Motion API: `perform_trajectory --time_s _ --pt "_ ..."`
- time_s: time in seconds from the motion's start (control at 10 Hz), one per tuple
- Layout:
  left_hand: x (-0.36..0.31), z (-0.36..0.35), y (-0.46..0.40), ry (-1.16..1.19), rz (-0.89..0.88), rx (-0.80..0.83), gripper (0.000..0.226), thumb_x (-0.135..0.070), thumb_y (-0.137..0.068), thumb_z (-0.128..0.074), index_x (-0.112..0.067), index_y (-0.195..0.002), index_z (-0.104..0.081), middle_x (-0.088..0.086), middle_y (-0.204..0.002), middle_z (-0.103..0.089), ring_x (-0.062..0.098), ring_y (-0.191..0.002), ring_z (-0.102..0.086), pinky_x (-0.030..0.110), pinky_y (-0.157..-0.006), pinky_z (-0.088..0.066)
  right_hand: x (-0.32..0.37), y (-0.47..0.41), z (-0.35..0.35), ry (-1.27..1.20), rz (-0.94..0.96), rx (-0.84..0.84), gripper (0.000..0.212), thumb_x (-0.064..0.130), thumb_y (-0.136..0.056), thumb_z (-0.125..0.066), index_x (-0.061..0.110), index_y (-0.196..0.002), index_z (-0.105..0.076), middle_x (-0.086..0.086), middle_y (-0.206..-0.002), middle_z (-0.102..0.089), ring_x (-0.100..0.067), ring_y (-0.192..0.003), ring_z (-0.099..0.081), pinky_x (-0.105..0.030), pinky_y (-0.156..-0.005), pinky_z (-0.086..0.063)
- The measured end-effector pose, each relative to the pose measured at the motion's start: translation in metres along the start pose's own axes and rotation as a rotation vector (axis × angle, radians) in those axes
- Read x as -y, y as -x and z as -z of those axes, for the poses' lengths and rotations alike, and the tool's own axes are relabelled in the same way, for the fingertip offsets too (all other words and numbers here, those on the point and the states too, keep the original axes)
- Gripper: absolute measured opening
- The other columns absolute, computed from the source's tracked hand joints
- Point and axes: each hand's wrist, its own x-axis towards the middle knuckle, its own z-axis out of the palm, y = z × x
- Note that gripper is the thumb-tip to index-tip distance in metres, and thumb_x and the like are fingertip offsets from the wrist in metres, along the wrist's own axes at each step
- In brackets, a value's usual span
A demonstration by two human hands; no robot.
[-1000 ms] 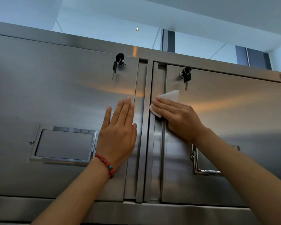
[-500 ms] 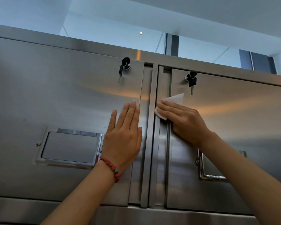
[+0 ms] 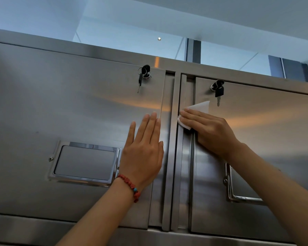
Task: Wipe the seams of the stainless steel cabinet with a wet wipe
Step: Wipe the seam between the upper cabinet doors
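Pressing a folded wet wipe (image 3: 197,110) flat against the cabinet (image 3: 60,103), the right hand (image 3: 208,132) has its fingers straight and laid over the cloth, fingertips reaching the vertical seam (image 3: 179,157) between the two doors. One white corner of the wipe sticks out above the knuckles, another peeks out past the fingertips; the rest lies hidden beneath the hand.

To its left, across the middle post, the left hand (image 3: 142,153) rests flat and spread on the other door, holding nothing, apparently as a brace.

The wipe looks thin, limp and light, so it should follow whatever the fingers push it into, but it will likely bunch or slide out if pressed only with the palm. Taking it under two or three fingertips, with a fold wrapped over them, seems the best hold for driving it into the narrow groove. Damp cloth on smooth steel should glide easily. A key (image 3: 219,94) hangs from the lock just above the right hand's fingers, and a loose corner of the wipe could catch on it.
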Motion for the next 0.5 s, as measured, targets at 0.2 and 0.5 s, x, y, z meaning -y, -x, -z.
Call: perform_trajectory --time_s 0.2,0.5 --pt "0.0 0.0 0.0 -0.013 -0.005 -0.003 0.055 -0.027 -0.092 -0.027 0.002 -0.136 -0.041 0.019 -0.144 -0.037 0.032 -0.133 -0.035 0.055 -0.104 -0.034 -0.013 -0.012 -0.002 0.023 -0.013 0.006 0.044 -0.02 -0.068 -0.067 -0.001 -0.107 -0.07 -0.017 -0.113 -0.066 -0.032 -0.107 -0.063 -0.049 -0.08 -0.056" --pt "0.0 0.0 0.0 -0.009 -0.008 -0.006 0.055 -0.027 -0.091 -0.028 0.002 -0.136 -0.041 0.019 -0.144 -0.037 0.032 -0.133 -0.036 0.055 -0.104 -0.035 -0.003 -0.007 0.0 0.004 -0.058 0.043 0.047 -0.019 -0.064 -0.071 -0.001 -0.108 -0.069 -0.017 -0.113 -0.066 -0.031 -0.108 -0.063 -0.047 -0.082 -0.056"
